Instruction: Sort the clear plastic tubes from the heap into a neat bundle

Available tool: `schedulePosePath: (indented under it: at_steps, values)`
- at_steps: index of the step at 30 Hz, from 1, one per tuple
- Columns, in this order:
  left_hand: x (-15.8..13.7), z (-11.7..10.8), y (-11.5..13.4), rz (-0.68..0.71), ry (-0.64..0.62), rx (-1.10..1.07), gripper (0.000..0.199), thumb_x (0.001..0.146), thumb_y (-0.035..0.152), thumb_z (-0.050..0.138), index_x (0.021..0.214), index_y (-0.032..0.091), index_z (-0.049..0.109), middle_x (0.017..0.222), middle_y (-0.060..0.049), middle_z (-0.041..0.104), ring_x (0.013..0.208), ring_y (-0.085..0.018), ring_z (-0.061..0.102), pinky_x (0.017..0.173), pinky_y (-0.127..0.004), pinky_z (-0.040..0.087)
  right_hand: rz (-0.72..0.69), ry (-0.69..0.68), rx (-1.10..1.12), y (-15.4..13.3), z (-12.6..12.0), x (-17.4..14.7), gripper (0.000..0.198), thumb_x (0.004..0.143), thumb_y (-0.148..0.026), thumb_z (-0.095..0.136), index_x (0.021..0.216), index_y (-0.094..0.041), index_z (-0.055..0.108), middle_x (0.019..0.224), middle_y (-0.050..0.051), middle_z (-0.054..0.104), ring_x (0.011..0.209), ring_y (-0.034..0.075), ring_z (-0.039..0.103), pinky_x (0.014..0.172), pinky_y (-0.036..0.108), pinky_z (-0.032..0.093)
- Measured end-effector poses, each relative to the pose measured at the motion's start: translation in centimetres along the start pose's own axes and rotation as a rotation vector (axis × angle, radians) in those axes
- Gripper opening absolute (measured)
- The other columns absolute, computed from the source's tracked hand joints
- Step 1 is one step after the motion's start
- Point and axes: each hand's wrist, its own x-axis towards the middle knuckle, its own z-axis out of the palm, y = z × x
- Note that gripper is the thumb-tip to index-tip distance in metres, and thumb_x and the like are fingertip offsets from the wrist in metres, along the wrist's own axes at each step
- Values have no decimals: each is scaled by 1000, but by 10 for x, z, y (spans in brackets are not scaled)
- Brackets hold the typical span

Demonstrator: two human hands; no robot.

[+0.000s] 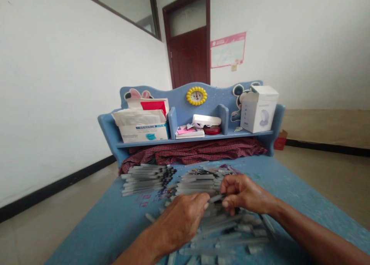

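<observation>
A slim grey pen (215,198) spans the gap between my two hands over the blue desk (115,226). My left hand (185,215) is closed on one end, back of the hand up. The pen's other end sits in a pinch of my right hand (247,193). Below and between the hands lies a loose spread of translucent pen barrels and caps (222,230), partly blurred. Just beyond them is a pile of grey pens (193,185). Farther left, a second pile of pens (141,179) lies side by side, dark tips to the right.
At the desk's back a blue shelf (173,141) holds a mask box (144,133), papers (189,134), a red round tin (212,130) and a white carton (258,111). A yellow clock (196,96) is on its backboard. Checked cloth (196,151) lies beneath the shelf.
</observation>
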Motion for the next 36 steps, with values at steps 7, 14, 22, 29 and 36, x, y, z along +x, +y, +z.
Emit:
schedulePosePath:
  at_steps: [7, 14, 22, 29, 36]
  values:
    - [-1, 4, -3, -7, 20, -8, 22, 92, 17, 32, 94, 17, 54, 83, -5, 66, 75, -17, 63, 67, -25, 47, -62, 21, -175, 3, 0, -1, 37, 82, -50, 53, 68, -16, 49, 50, -4, 57, 36, 6, 49, 35, 15, 33]
    - [1, 2, -4, -22, 20, -35, 24, 92, 18, 31, 94, 16, 55, 87, -7, 67, 78, -17, 64, 70, -26, 50, -96, 27, 82, -6, -4, 0, 28, 69, -32, 69, 78, -16, 48, 64, -1, 65, 47, 9, 60, 44, 18, 41]
    - [0, 8, -5, -5, 9, -15, 23, 92, 18, 33, 96, 17, 56, 86, -7, 66, 78, -18, 64, 71, -27, 51, -95, 134, 23, -4, 5, 5, 17, 66, -21, 63, 75, -18, 49, 46, -9, 55, 36, 6, 52, 33, 13, 29]
    - [-1, -3, -23, -38, 85, 90, 26, 93, 20, 31, 95, 17, 58, 85, -7, 67, 78, -17, 65, 73, -25, 51, -201, 378, 33, -12, -20, 7, 22, 62, -23, 68, 72, -17, 49, 46, -7, 56, 34, 7, 51, 31, 15, 32]
    - [-6, -30, -59, -304, -50, 215, 27, 91, 23, 33, 94, 18, 60, 89, -7, 68, 84, -21, 64, 77, -31, 49, -251, 575, 45, -7, -31, 13, 25, 62, -25, 68, 72, -18, 47, 41, -7, 54, 33, 8, 48, 32, 17, 33]
